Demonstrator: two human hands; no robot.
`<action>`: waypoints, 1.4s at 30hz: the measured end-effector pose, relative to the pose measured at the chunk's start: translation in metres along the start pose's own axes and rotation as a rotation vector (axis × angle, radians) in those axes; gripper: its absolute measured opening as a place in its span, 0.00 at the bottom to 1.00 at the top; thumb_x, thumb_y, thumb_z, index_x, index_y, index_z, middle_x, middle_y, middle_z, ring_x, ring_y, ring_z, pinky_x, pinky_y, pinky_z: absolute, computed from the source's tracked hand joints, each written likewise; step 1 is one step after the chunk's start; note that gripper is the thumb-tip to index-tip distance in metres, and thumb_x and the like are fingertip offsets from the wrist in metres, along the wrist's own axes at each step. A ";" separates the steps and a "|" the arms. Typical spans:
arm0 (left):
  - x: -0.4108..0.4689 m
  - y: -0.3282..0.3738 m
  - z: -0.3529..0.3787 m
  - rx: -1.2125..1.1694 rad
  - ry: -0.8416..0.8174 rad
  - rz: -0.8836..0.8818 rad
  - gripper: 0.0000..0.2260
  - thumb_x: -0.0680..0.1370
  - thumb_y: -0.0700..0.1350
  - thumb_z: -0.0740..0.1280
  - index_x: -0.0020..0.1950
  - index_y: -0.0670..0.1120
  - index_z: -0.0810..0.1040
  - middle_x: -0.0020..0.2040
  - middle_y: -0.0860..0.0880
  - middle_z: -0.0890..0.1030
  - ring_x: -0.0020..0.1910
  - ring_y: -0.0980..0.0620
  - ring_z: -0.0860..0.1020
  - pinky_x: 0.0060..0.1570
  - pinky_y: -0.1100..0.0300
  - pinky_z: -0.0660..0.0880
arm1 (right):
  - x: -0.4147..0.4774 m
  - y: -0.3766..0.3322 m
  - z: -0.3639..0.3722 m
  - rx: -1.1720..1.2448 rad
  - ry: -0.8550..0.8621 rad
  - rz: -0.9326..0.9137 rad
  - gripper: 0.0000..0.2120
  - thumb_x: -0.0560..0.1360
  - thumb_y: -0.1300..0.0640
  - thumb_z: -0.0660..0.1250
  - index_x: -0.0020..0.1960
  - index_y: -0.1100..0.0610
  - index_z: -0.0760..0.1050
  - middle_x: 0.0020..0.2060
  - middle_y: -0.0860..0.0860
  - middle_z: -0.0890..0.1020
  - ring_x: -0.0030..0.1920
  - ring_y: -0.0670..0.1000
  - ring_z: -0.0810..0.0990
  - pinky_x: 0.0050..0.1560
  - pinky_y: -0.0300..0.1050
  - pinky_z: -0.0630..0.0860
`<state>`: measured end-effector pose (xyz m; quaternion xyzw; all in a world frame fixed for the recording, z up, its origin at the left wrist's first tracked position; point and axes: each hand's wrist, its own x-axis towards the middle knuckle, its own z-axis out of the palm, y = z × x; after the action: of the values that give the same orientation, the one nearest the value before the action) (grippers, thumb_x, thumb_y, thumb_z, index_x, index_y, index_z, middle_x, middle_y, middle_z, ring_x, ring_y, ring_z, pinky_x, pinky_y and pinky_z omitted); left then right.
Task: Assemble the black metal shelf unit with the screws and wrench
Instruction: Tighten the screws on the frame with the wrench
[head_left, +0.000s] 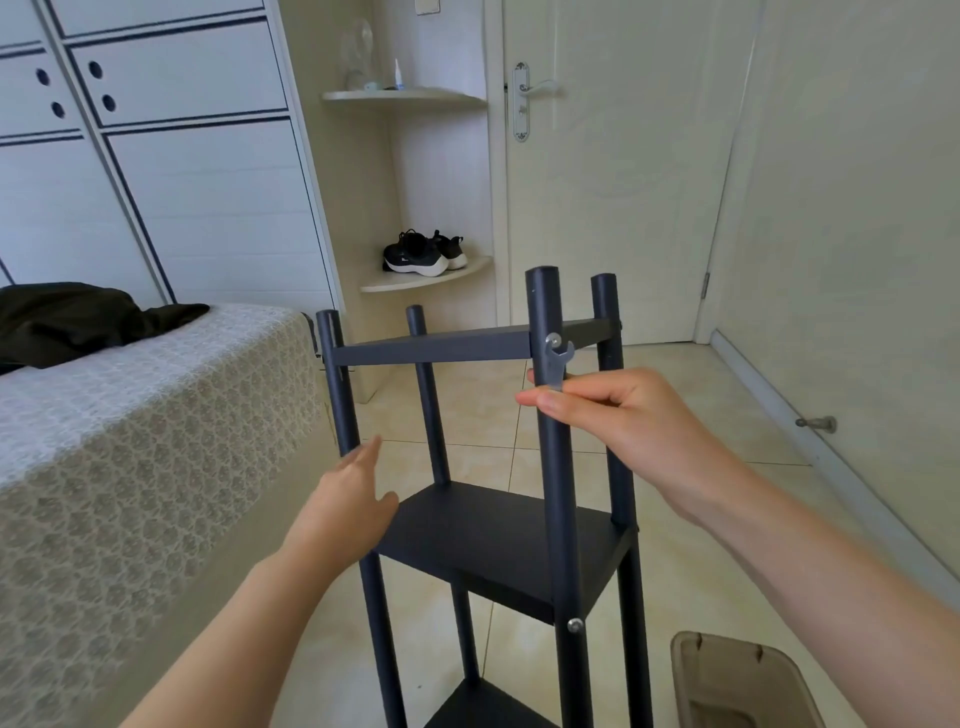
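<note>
Up top, right hand pinches wrench on screw (left hand open).

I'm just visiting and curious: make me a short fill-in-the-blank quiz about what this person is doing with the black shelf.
1. The right hand holds a small metal ____ against the front post.
2. The wrench sits on a screw at the ____ shelf.
3. The open left hand holds ____.
4. The pair of ____ sits on the corner shelf beside the door.

Missing words: wrench; top; nothing; shoes
</note>
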<state>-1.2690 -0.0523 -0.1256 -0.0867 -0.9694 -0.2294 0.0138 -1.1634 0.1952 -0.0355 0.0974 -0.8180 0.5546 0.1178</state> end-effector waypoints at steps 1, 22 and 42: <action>-0.005 0.007 0.000 -0.042 -0.017 0.051 0.31 0.82 0.47 0.65 0.82 0.49 0.54 0.79 0.47 0.63 0.73 0.45 0.69 0.71 0.52 0.68 | 0.002 0.000 0.001 0.012 -0.008 -0.001 0.07 0.76 0.49 0.68 0.50 0.43 0.85 0.48 0.36 0.84 0.54 0.31 0.78 0.50 0.23 0.70; -0.060 0.096 0.008 -1.053 -0.183 0.238 0.06 0.82 0.45 0.66 0.58 0.54 0.76 0.50 0.41 0.79 0.43 0.49 0.84 0.53 0.46 0.82 | 0.016 -0.007 0.022 0.140 -0.015 0.005 0.07 0.76 0.49 0.69 0.50 0.45 0.86 0.48 0.39 0.85 0.53 0.32 0.79 0.44 0.20 0.69; -0.064 0.089 -0.001 -1.138 -0.334 0.313 0.11 0.81 0.43 0.67 0.63 0.51 0.75 0.49 0.46 0.80 0.44 0.45 0.84 0.49 0.48 0.83 | 0.004 -0.018 0.023 0.063 0.100 -0.071 0.06 0.76 0.52 0.70 0.44 0.47 0.86 0.43 0.45 0.86 0.49 0.40 0.82 0.46 0.24 0.73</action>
<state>-1.1909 0.0149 -0.0897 -0.2566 -0.6598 -0.6894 -0.1534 -1.1644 0.1671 -0.0266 0.1023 -0.7893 0.5796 0.1749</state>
